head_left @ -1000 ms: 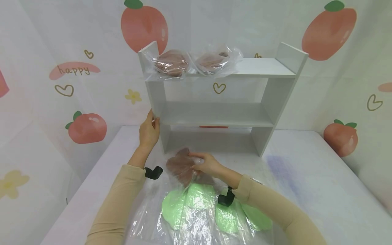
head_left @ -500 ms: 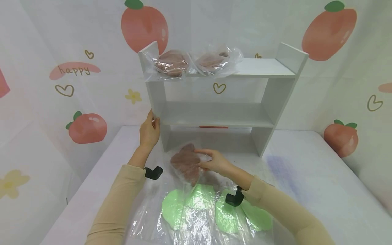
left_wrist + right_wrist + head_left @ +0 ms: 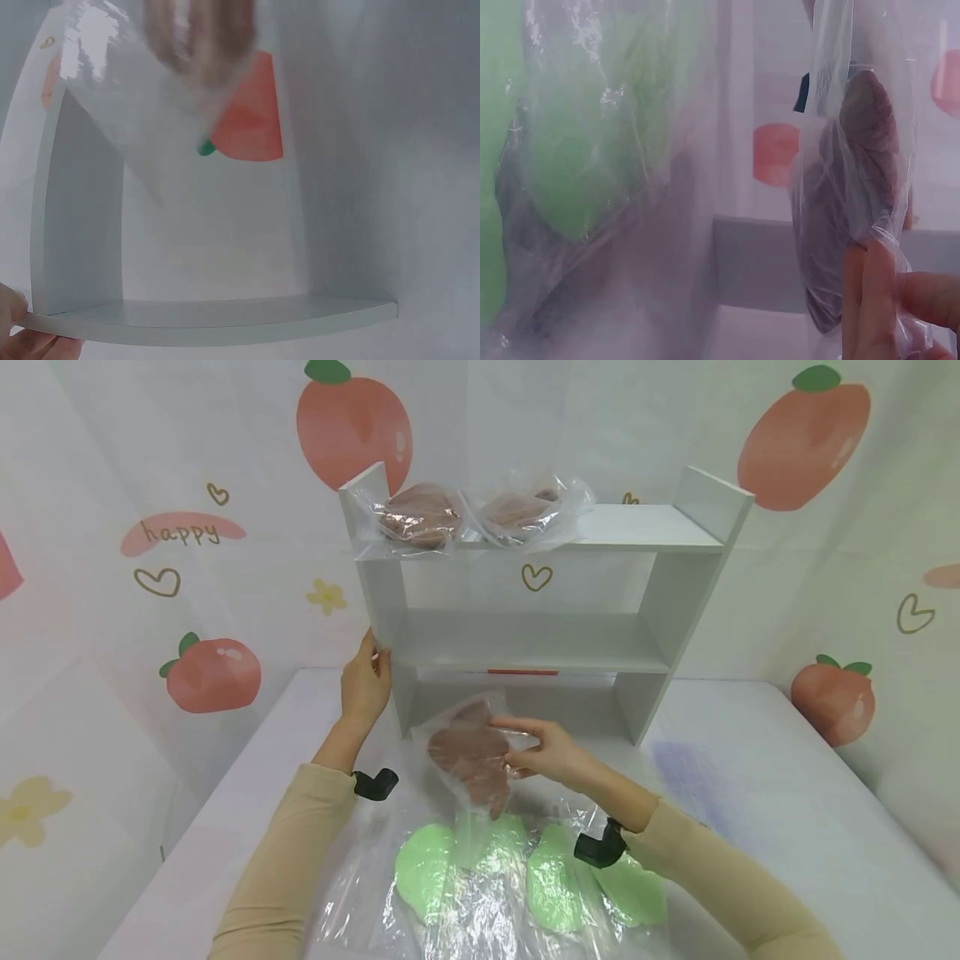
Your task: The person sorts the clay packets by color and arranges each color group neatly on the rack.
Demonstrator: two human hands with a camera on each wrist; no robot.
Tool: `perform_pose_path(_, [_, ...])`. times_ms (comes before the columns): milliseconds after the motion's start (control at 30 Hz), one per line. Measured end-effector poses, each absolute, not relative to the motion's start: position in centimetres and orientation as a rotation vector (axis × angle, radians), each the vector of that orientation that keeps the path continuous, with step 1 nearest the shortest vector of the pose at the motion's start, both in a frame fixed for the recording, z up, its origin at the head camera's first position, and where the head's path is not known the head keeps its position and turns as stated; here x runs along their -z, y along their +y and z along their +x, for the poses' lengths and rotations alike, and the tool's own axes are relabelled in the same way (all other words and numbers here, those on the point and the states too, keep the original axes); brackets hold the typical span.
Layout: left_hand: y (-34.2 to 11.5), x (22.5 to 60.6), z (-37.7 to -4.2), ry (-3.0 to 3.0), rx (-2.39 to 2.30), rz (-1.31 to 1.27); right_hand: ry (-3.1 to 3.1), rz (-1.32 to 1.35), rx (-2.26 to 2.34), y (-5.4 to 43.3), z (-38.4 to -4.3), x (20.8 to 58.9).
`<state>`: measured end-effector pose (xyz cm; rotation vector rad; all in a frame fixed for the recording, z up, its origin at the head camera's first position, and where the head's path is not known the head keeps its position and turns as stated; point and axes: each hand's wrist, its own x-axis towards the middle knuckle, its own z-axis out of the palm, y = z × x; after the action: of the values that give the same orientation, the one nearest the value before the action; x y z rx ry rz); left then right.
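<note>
A clear plastic bag with a flat, brown, soft-looking item inside [image 3: 468, 750] hangs in front of the shelf's lowest level. My right hand [image 3: 558, 756] pinches its right edge between thumb and fingers; the fingers [image 3: 870, 300] show on the film in the right wrist view. At the left, my left hand [image 3: 365, 687] holds the side panel of the white shelf unit [image 3: 525, 639], thumb and fingers on either side of its edge in the left wrist view. Two similar bagged brown items, a left one [image 3: 422, 517] and a right one [image 3: 517, 514], lie on the top shelf.
Several light green flat items [image 3: 423, 872] in clear, shiny plastic lie at the front of the white table [image 3: 720, 827]. Behind the shelf hangs a white cloth backdrop [image 3: 247, 435] printed with red fruit and hearts.
My right hand has moved right and slightly away from me, lifting the bagged brown item and turning it more upright. My left hand has stayed on the side panel.
</note>
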<state>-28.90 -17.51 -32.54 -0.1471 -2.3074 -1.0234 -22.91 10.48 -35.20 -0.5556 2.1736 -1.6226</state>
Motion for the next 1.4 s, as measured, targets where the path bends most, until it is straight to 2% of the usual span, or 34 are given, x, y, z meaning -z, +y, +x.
perform_pose_path(1400, [-17.6,32.6,-29.0,-2.309,1.015,-0.155,2.255,-0.683,1.692,15.2,-19.8,29.5])
